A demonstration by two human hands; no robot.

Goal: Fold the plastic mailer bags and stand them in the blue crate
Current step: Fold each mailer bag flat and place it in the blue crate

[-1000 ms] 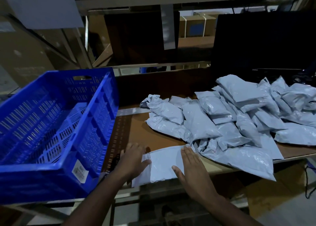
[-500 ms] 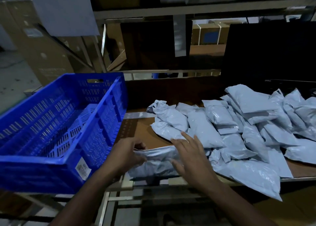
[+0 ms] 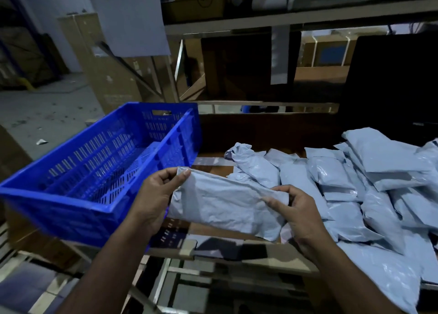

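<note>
Head view: at frame centre the left hand [image 3: 157, 195] and right hand [image 3: 292, 215] pinch opposite ends of a folded mailer bag [image 3: 225, 204], held clear of the cardboard surface [image 3: 213, 169]. The blue crate [image 3: 99, 171] sits empty at left, the unfolded pile [image 3: 367, 183] at right. Keeping both pinches firm should hold the fold until the bag stands on edge against a crate wall.
</note>
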